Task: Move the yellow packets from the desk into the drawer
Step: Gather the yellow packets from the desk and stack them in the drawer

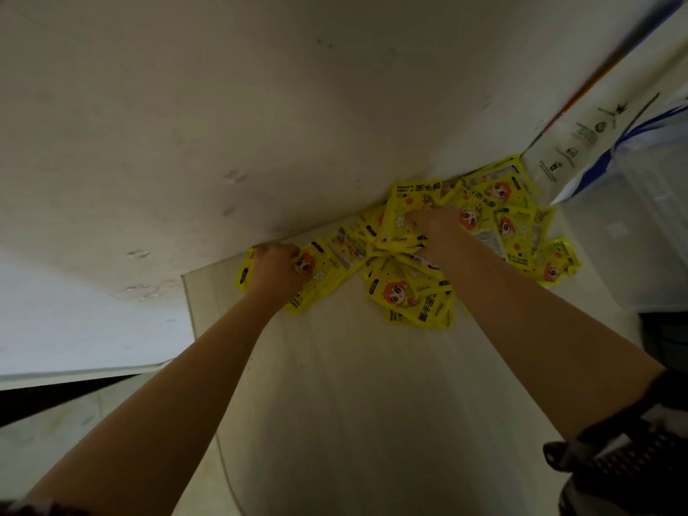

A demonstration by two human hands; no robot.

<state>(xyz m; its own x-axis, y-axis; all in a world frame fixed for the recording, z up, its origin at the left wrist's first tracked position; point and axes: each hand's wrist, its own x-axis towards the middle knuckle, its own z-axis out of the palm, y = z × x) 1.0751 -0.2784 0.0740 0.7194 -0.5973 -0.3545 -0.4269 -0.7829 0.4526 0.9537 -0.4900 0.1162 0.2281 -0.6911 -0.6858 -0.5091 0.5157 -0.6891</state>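
Two bare forearms enter from the lower edge, nearest the viewer, and extend forward over a pale wood-grain bench (335, 385). A dark strap or device sits blurred at the lower right corner, beside the right arm.

Behind the bench rises a broad off-white wall (260, 106) with faint smudges. A translucent plastic bag (580, 143) with printed symbols leans at the far right.

A loose, overlapping heap of yellow packets (513, 217) lies on the bench against the wall. They are flat, glossy rectangular sachets printed with an orange-haired cartoon figure and black lettering.

The right hand (435, 229) presses down on the middle of the heap, its grip curled around several packets, fingers partly buried. The left hand (277, 268) is closed in a fist-like grip on packets at the heap's left end.
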